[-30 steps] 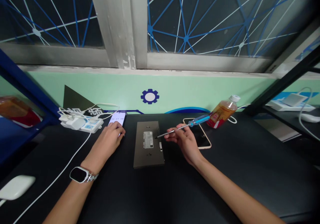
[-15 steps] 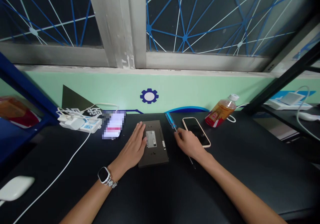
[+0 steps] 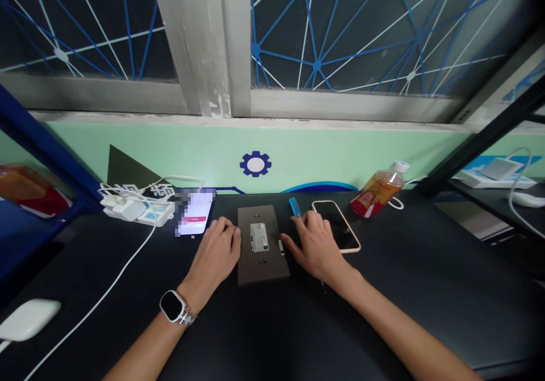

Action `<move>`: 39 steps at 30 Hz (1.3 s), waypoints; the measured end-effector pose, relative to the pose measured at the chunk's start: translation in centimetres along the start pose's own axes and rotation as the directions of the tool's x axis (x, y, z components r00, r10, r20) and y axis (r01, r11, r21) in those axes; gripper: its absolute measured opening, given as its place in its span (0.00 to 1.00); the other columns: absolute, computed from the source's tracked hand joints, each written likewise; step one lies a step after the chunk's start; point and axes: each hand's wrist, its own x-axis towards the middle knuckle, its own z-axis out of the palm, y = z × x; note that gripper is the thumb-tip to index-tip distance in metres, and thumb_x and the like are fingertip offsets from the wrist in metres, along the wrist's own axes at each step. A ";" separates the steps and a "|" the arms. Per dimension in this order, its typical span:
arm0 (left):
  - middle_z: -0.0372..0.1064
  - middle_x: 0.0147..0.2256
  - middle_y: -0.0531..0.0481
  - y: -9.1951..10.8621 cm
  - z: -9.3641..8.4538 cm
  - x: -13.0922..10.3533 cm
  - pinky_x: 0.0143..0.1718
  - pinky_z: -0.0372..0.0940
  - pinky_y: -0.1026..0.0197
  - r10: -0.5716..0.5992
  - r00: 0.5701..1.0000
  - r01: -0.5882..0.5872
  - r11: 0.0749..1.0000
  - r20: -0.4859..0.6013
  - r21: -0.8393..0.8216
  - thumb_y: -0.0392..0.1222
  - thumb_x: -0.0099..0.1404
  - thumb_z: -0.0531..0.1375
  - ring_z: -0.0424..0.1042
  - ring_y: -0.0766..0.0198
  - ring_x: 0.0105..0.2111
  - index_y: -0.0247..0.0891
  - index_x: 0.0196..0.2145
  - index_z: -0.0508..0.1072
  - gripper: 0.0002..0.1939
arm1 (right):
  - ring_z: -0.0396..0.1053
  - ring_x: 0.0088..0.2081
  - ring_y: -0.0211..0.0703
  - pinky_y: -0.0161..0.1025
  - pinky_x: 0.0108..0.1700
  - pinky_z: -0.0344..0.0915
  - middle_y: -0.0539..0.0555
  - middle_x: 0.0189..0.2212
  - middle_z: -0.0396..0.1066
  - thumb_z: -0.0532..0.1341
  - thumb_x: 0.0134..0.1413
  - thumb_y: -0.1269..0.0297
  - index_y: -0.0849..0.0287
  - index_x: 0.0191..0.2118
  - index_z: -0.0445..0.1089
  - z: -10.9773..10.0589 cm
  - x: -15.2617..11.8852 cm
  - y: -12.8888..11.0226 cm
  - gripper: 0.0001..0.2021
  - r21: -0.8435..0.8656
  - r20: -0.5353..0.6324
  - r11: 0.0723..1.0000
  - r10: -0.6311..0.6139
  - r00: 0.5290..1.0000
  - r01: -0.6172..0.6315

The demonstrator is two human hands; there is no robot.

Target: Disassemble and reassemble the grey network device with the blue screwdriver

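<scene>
A flat, dark brown-grey rectangular device [image 3: 247, 267] lies on the black table, its white label [image 3: 259, 237] facing up. Just off its left edge rests my left hand [image 3: 216, 251], fingers curled down and thumb beside the forefinger; whatever they enclose, if anything, is hidden. My right hand [image 3: 319, 246] lies over a screwdriver, its fingers bent and its thumb stretched away towards the device's right edge. Only the blue handle [image 3: 294, 206] and the tip of that screwdriver show; the hand covers the rest.
A phone with a pale case [image 3: 348, 230] lies beside my right hand. Behind it leans a tilted drink bottle [image 3: 377, 191]. On the left are a lit phone [image 3: 198, 215], a white power strip [image 3: 156, 215] with cables, and a white rounded object [image 3: 32, 319].
My left hand has slid left off the device and its fingers have curled. My right hand has shifted over the screwdriver, thumb now spread; the screwdriver has turned slightly.
</scene>
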 end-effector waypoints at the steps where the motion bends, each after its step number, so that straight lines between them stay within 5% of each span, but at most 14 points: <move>1: 0.66 0.40 0.42 0.3 0.2 -0.1 0.50 0.65 0.46 -0.002 1.000 0.002 1.000 0.002 0.002 0.42 0.74 0.47 0.68 0.52 0.43 0.36 0.36 0.74 0.17 | 0.65 0.48 0.59 0.51 0.48 0.61 0.65 0.45 0.67 0.48 0.68 0.47 0.60 0.52 0.68 0.1 0.0 -0.4 0.23 0.036 -0.006 0.998 -0.049 0.999 0.049; 5: 0.65 0.45 0.41 1.4 0.4 -0.4 0.51 0.64 0.45 -0.073 0.997 0.075 0.991 0.018 -0.111 0.45 0.75 0.47 0.67 0.51 0.47 0.35 0.40 0.73 0.17 | 0.64 0.48 0.58 0.53 0.50 0.61 0.64 0.44 0.67 0.49 0.69 0.48 0.59 0.51 0.70 0.5 -0.2 -1.4 0.22 0.245 0.055 0.963 -0.130 0.990 0.113; 7: 0.64 0.49 0.40 2.1 0.0 -0.6 0.53 0.64 0.45 -0.111 0.994 0.109 0.966 0.007 -0.236 0.47 0.75 0.47 0.67 0.50 0.50 0.35 0.44 0.72 0.17 | 0.65 0.50 0.57 0.54 0.52 0.62 0.64 0.47 0.67 0.52 0.68 0.51 0.58 0.59 0.65 0.3 -0.3 -1.5 0.22 0.412 0.062 0.905 -0.145 0.987 0.108; 12: 0.58 0.59 0.41 3.9 -2.2 -1.0 0.55 0.64 0.48 -0.125 0.980 0.015 0.820 -0.153 -0.572 0.50 0.73 0.52 0.65 0.50 0.54 0.40 0.56 0.69 0.19 | 0.72 0.46 0.50 0.47 0.49 0.69 0.60 0.50 0.71 0.56 0.67 0.56 0.50 0.71 0.44 -0.8 -0.5 -1.0 0.33 0.833 -0.068 0.552 0.016 0.998 0.048; 16: 0.59 0.59 0.44 3.8 -2.5 -0.8 0.50 0.67 0.53 -0.246 0.943 -0.033 0.598 -0.222 -0.801 0.49 0.72 0.53 0.68 0.53 0.50 0.43 0.51 0.74 0.16 | 0.74 0.38 0.49 0.45 0.39 0.73 0.59 0.51 0.72 0.64 0.60 0.58 0.48 0.67 0.55 -0.5 -0.9 -0.1 0.32 0.859 -0.163 0.505 0.103 0.981 0.090; 18: 0.63 0.56 0.44 3.2 -2.3 -0.4 0.44 0.69 0.55 -0.349 0.927 0.032 0.440 -0.138 -0.898 0.50 0.72 0.54 0.71 0.56 0.46 0.41 0.48 0.75 0.16 | 0.75 0.41 0.51 0.49 0.45 0.73 0.60 0.50 0.73 0.65 0.58 0.62 0.49 0.57 0.66 0.2 -1.1 0.5 0.22 0.810 -0.255 0.554 0.040 0.966 0.191; 20: 0.70 0.49 0.45 2.6 -2.1 0.0 0.37 0.69 0.58 -0.381 0.919 0.212 0.256 0.103 -0.943 0.55 0.71 0.54 0.73 0.58 0.41 0.40 0.47 0.74 0.19 | 0.73 0.51 0.56 0.55 0.53 0.70 0.59 0.50 0.72 0.66 0.55 0.67 0.49 0.53 0.67 0.9 -1.1 1.2 0.20 0.777 -0.347 0.529 -0.094 0.933 0.342; 23: 0.74 0.39 0.45 2.3 -2.2 0.2 0.29 0.68 0.60 -0.230 0.823 0.535 0.009 0.519 -0.845 0.62 0.68 0.54 0.75 0.58 0.34 0.37 0.46 0.74 0.26 | 0.64 0.62 0.57 0.61 0.60 0.65 0.58 0.56 0.68 0.64 0.55 0.72 0.47 0.52 0.64 1.5 -1.0 1.6 0.20 0.737 -0.446 0.445 -0.244 0.861 0.508; 26: 0.75 0.34 0.45 2.4 -2.2 0.1 0.24 0.66 0.63 -0.132 0.779 0.612 -0.054 0.613 -0.789 0.60 0.66 0.60 0.75 0.60 0.28 0.36 0.46 0.74 0.24 | 0.57 0.67 0.56 0.63 0.62 0.61 0.57 0.60 0.64 0.61 0.58 0.73 0.47 0.50 0.63 1.4 -0.7 1.3 0.17 0.705 -0.419 0.468 -0.333 0.845 0.534; 28: 0.75 0.32 0.47 2.4 -2.1 0.0 0.21 0.65 0.66 -0.142 0.792 0.597 -0.025 0.594 -0.802 0.56 0.63 0.64 0.73 0.64 0.25 0.37 0.47 0.73 0.22 | 0.51 0.69 0.57 0.62 0.64 0.58 0.58 0.64 0.58 0.61 0.58 0.72 0.49 0.51 0.63 1.2 -0.5 0.9 0.17 0.687 -0.369 0.552 -0.295 0.881 0.473; 30: 0.73 0.31 0.49 2.3 -2.0 0.0 0.20 0.64 0.68 -0.158 0.810 0.572 0.001 0.564 -0.821 0.55 0.61 0.66 0.72 0.66 0.23 0.37 0.47 0.72 0.23 | 0.55 0.67 0.57 0.58 0.60 0.62 0.62 0.65 0.54 0.61 0.60 0.68 0.51 0.56 0.61 1.0 -0.2 0.6 0.19 0.714 -0.341 0.613 -0.120 0.932 0.340; 33: 0.71 0.30 0.51 2.1 -1.9 0.1 0.20 0.65 0.68 -0.177 0.837 0.527 0.008 0.518 -0.850 0.55 0.61 0.66 0.70 0.67 0.23 0.37 0.47 0.71 0.23 | 0.73 0.43 0.47 0.44 0.40 0.71 0.60 0.47 0.70 0.57 0.66 0.59 0.55 0.56 0.61 0.6 0.1 0.4 0.16 0.863 -0.130 0.500 0.080 0.988 0.073; 36: 0.71 0.31 0.50 2.1 -1.9 0.2 0.20 0.66 0.66 -0.169 0.845 0.520 0.031 0.508 -0.854 0.56 0.61 0.66 0.70 0.66 0.24 0.37 0.49 0.71 0.25 | 0.65 0.21 0.37 0.34 0.24 0.59 0.46 0.22 0.64 0.53 0.68 0.50 0.56 0.39 0.66 0.3 0.0 0.3 0.15 0.920 0.195 0.357 -0.052 0.980 -0.164; 39: 0.71 0.32 0.49 2.2 -1.9 0.2 0.22 0.67 0.65 -0.155 0.844 0.526 0.048 0.514 -0.849 0.57 0.61 0.66 0.70 0.65 0.25 0.37 0.50 0.71 0.26 | 0.61 0.18 0.34 0.32 0.20 0.54 0.43 0.17 0.58 0.57 0.63 0.45 0.56 0.29 0.60 0.0 -0.3 0.0 0.20 0.918 0.275 0.326 -0.107 0.955 -0.228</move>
